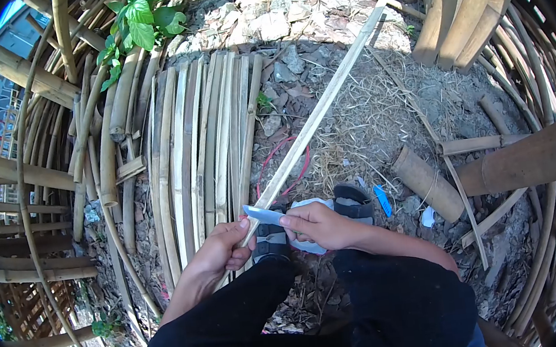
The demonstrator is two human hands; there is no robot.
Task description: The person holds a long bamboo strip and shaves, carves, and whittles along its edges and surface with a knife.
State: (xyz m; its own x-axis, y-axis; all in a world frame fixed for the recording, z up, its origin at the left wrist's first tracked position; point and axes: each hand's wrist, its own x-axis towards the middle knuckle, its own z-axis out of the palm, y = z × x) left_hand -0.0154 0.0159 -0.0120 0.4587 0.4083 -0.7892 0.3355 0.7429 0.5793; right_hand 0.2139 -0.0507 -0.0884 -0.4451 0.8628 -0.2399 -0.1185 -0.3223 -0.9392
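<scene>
My left hand (pixel 226 248) is wrapped round the near part of a long bamboo strip (pixel 316 116). The strip slants away up and to the right, toward the sunlit ground. In my right hand (pixel 321 224) is a knife (pixel 263 215), its handle hidden by my fingers. The blade points left and lies across the strip, just beyond my left thumb. Whether its edge bites into the bamboo I cannot tell. Both hands are close together above my sandals (pixel 353 203), in front of my knees.
Several split bamboo slats (pixel 204 147) lie side by side at left. Pale shavings (pixel 349 145) cover the ground around a red loop (pixel 304 167). Cut bamboo pieces (pixel 428 181) and a blue scrap (pixel 382 200) lie at right. A leafy plant (pixel 140 22) grows at upper left.
</scene>
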